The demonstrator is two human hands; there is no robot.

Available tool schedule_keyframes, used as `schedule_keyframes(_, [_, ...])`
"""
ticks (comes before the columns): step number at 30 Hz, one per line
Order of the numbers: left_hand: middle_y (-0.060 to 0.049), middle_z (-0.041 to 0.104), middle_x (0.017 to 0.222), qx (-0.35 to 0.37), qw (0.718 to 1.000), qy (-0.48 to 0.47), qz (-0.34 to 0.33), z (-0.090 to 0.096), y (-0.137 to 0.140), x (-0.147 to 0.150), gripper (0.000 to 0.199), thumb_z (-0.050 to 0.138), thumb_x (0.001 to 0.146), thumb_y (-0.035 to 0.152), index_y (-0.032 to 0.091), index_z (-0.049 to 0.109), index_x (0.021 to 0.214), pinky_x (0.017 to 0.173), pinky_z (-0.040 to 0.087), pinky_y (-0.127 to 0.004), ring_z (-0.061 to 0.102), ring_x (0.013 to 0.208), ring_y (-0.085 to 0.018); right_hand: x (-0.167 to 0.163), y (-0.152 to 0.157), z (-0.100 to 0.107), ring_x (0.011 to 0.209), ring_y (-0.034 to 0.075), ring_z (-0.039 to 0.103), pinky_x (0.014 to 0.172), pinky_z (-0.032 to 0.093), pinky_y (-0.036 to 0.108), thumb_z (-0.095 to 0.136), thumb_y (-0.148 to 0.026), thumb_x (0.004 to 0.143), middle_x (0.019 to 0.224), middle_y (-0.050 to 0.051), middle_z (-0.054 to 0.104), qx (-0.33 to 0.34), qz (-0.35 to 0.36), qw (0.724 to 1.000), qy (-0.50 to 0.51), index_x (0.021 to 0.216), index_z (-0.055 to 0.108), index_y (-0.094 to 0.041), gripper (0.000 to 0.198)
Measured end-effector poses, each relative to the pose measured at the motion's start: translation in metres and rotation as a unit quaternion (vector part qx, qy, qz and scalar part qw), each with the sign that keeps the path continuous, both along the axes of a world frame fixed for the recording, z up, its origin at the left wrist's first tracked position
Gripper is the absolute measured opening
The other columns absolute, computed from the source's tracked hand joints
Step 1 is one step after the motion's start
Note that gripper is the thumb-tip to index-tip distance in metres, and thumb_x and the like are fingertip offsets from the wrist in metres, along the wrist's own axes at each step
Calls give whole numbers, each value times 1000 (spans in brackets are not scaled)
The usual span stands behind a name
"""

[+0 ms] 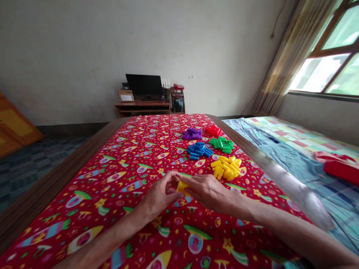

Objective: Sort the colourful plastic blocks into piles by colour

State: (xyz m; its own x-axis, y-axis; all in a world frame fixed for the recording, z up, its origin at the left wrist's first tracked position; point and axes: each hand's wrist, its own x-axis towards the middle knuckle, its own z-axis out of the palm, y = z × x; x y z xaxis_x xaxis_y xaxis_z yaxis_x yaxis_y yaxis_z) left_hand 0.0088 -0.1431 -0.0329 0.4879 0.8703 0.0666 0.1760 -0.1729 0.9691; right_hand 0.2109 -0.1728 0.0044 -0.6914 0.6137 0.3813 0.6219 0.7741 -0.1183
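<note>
Close together over the red patterned cloth [112, 209], my two hands meet around a small bundle of yellow plastic pieces [183, 188]. My left hand [161, 192] curls round it from the left, thumb against its lower edge. From the right, my right hand [209, 191] covers part of it with its fingers, so the exact shape and number of pieces are hidden. A pile of yellow plastic tube-like pieces [226, 167] lies just beyond my right hand. Farther off are a blue pile [199, 150] and a green pile [222, 144] of similar pieces.
Purple pieces [192, 133] and red pieces [213, 130] form two more piles toward the far right of the cloth. Past the table's far end stands a desk [143, 104] with a monitor [144, 86]. A bed [294, 149] runs along the right.
</note>
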Motion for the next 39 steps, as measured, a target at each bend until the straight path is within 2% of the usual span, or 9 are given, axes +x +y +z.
schedule_keyframes(5, [-5, 65, 103, 66, 997, 23, 34, 3, 0, -3, 44, 66, 79, 45, 23, 50, 114, 81, 56, -34, 66, 94, -20, 41, 20, 15, 64, 13, 62, 57, 43, 23, 45, -21, 95, 77, 5, 70, 53, -105, 993, 9, 97, 65, -17, 21])
schedule_keyframes(8, [-6, 66, 100, 102, 992, 54, 57, 1, 8, -7, 32, 54, 86, 43, 21, 53, 110, 81, 56, -33, 66, 93, -20, 84, 33, 27, 82, 19, 67, 70, 50, 29, 48, -21, 93, 94, 9, 72, 121, -174, 977, 19, 97, 66, -18, 19])
schedule_keyframes(12, [-7, 65, 99, 100, 992, 50, 64, -2, 15, -10, 29, 50, 84, 38, 19, 53, 105, 76, 57, -33, 67, 84, -19, 121, 38, 24, 91, 23, 67, 75, 54, 34, 53, -18, 90, 104, 11, 71, 122, -219, 968, -30, 99, 68, -18, 17])
schedule_keyframes(17, [-9, 65, 102, 101, 991, 63, 67, -2, 16, -12, 27, 49, 83, 37, 18, 54, 102, 74, 58, -32, 68, 82, -18, 130, 32, 10, 94, 22, 66, 75, 56, 34, 47, -8, 89, 108, 11, 70, 120, -178, 970, -117, 97, 69, -18, 25])
schedule_keyframes(22, [-8, 66, 98, 121, 988, 77, 63, -3, 15, -12, 26, 48, 84, 37, 18, 57, 100, 73, 58, -33, 68, 79, -18, 128, 21, 20, 94, 21, 66, 78, 56, 35, 44, -5, 88, 105, 11, 71, 136, -120, 978, -103, 96, 69, -16, 29])
schedule_keyframes(27, [-8, 67, 100, 167, 980, 81, 72, 3, 22, -17, 27, 47, 84, 36, 18, 61, 98, 70, 59, -30, 68, 80, -19, 91, 8, 21, 78, 16, 64, 68, 50, 28, 42, -12, 93, 87, 9, 71, 132, -66, 989, -14, 95, 65, -16, 24])
schedule_keyframes(32, [-8, 66, 100, 259, 947, 107, 160, 4, 57, -53, 27, 48, 82, 38, 19, 64, 93, 70, 59, -32, 68, 79, -19, 12, 17, -6, 48, 10, 47, 47, 27, 26, 46, -18, 93, 61, 1, 62, 20, 37, 989, -142, 76, 60, -17, 22])
schedule_keyframes(35, [-9, 67, 98, 262, 928, 133, 229, -5, 80, -83, 29, 47, 78, 40, 18, 64, 89, 68, 59, -33, 68, 74, -20, -32, 42, -19, 48, 10, 48, 47, 20, 27, 42, -28, 97, 65, 3, 65, -2, 19, 989, -148, 79, 60, -17, 27])
schedule_keyframes(39, [-7, 69, 89, 223, 923, 174, 259, -16, 94, -105, 30, 46, 73, 40, 20, 63, 85, 66, 58, -32, 69, 69, -20, -72, 72, -29, 56, 12, 57, 48, 19, 28, 35, -37, 100, 74, 4, 69, -7, -22, 995, -94, 86, 59, -19, 33])
